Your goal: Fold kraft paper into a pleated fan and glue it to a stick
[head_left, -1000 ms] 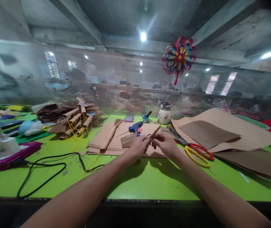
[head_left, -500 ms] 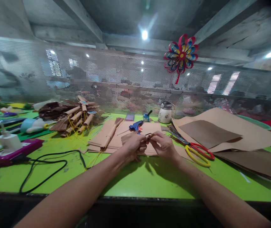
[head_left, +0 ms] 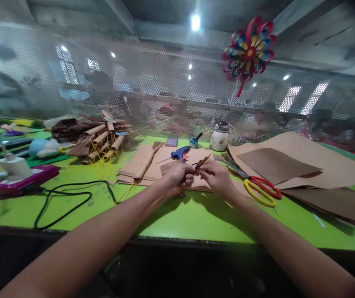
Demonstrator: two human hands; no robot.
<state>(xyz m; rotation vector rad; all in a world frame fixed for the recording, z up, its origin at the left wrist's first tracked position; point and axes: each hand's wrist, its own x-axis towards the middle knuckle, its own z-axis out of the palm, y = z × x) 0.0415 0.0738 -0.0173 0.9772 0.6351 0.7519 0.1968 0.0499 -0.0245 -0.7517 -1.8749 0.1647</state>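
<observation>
Over a stack of brown kraft paper sheets (head_left: 130,169), my two hands meet fingertip to fingertip. My left hand (head_left: 179,176) is closed round a piece of brown paper, whose edge shows behind the knuckles. With thumb and fingers together, my right hand (head_left: 216,176) pinches a small dark-brown paper strip (head_left: 202,160) beside the left fingers; whether the two pieces are joined is hidden. Just behind my hands lies a blue glue gun (head_left: 179,153). To the left on the stack rests a rolled paper piece with a fringed end (head_left: 148,162).
Scissors with red and yellow handles (head_left: 259,192) lie right of my hands, beside large brown sheets (head_left: 289,165). A small blue jar (head_left: 193,143) and a white lidded bottle (head_left: 220,137) stand behind. Fringed paper rolls (head_left: 102,138), a purple power strip (head_left: 25,180) and black cable (head_left: 62,191) occupy the left.
My view has tilted down slightly. The paper strip at my right fingertips now sticks up more plainly, and the right fingers have shifted a little against the left hand.
</observation>
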